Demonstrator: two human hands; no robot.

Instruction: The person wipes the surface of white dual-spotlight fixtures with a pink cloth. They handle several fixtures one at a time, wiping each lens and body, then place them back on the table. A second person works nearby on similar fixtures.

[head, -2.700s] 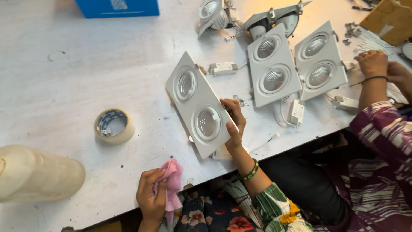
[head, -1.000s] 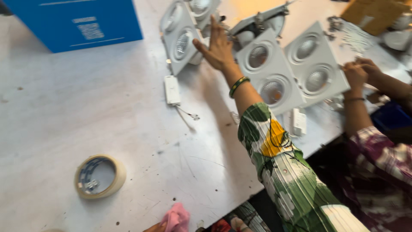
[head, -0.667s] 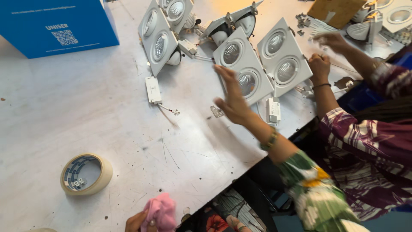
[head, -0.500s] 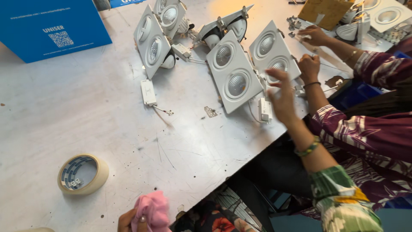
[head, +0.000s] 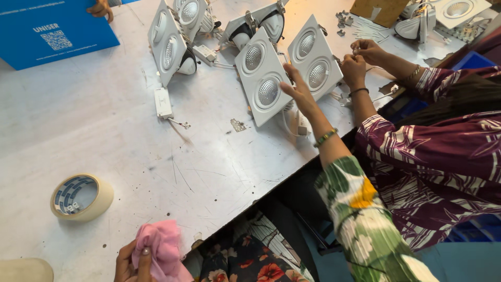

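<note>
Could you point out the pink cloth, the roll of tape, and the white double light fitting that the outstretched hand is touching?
pink cloth (head: 160, 248), head view, on the bunched middle of the cloth.
roll of tape (head: 82, 197), head view, on its outer rim.
double light fitting (head: 261, 75), head view, on the white frame between its two lamps.

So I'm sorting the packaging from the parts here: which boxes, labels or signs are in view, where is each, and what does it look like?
Blue box: far left corner of the table, flat rectangular face, bright blue, with white print and a small square code patch.
Brown cardboard box: far edge, right of centre, plain tan, only partly in frame.
No screens or signs show.
</note>
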